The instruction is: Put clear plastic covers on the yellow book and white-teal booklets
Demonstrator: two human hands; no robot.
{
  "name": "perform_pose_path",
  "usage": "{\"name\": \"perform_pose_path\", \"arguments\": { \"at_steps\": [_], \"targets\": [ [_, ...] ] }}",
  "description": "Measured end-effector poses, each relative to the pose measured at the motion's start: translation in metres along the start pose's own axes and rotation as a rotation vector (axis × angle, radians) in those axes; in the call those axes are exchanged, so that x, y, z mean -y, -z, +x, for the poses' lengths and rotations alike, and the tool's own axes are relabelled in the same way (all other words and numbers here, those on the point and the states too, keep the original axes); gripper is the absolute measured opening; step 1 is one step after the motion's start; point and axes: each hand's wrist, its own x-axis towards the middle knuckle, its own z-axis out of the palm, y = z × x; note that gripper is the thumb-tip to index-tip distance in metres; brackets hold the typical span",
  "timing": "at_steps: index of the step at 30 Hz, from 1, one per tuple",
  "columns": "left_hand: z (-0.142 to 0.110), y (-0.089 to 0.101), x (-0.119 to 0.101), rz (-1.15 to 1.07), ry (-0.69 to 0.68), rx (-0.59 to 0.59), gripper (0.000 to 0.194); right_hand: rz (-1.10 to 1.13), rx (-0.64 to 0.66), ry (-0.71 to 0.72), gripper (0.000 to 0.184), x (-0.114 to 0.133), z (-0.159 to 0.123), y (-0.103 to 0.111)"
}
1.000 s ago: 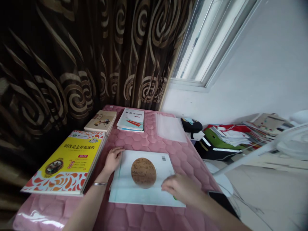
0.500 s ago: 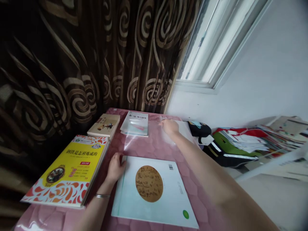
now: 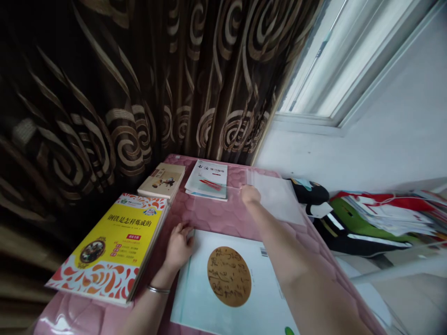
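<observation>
While our left hand (image 3: 179,246) rests with loosely bent fingers at the far left corner of a pale blue book (image 3: 195,288), our right hand (image 3: 250,194) reaches farther out, thumb and fingers pinching the edge of a clear plastic sheet (image 3: 223,202). We cannot tell whether the left fingers grip the book or merely touch it. The book lies flat on the pink table (image 3: 220,223), between our forearms, a round tan panel of brush writing facing up; our right forearm passes over its right side.

We judge that the thin sheet could crease or slip, since the pinch takes only a little of its edge. It spreads close to the white booklets (image 3: 207,179) left of our right hand, so it could snag and shift them. Static could also drag along more plastic from the translucent pile (image 3: 279,200) just right of that hand.

Farther right, we find a dark pouch (image 3: 309,191), its contents out of sight, then what looks like a black-and-green bag (image 3: 349,214) with loose papers (image 3: 387,214) lying over it; its inside is hidden. Left of our left hand lies a yellow-covered book (image 3: 118,242), a smaller beige book (image 3: 162,181) past it. Beyond both hands hangs a swirl-patterned curtain (image 3: 139,93).
</observation>
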Motion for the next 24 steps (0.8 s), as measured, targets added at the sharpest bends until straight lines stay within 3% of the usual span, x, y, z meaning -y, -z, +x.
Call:
{"name": "perform_pose_path", "arguments": {
  "at_steps": [5,8,11,14,19,21,24],
  "targets": [
    [0.002,-0.001,0.003,0.0,0.004,-0.006,0.036,0.144,-0.072,0.22,0.038,-0.012,-0.017,0.005],
    [0.003,-0.003,0.007,-0.005,-0.014,-0.025,0.035,0.226,-0.098,0.348,0.034,-0.022,-0.044,0.008],
    [0.005,-0.004,0.009,-0.009,-0.029,-0.046,0.034,0.305,-0.083,0.445,0.029,-0.037,-0.091,0.006],
    [0.006,-0.004,0.009,-0.006,-0.03,-0.052,0.032,0.455,-0.028,0.565,0.03,-0.056,-0.158,0.0],
    [0.006,-0.001,0.006,0.007,-0.03,-0.037,0.032,0.423,0.213,0.704,0.047,-0.076,-0.269,-0.011],
    [0.006,0.0,0.004,-0.002,-0.025,-0.043,0.032,0.386,0.273,0.715,0.055,-0.078,-0.296,-0.017],
    [0.005,0.003,0.001,-0.021,-0.016,-0.046,0.031,0.358,0.289,0.711,0.057,-0.079,-0.314,-0.029]
  ]
}}
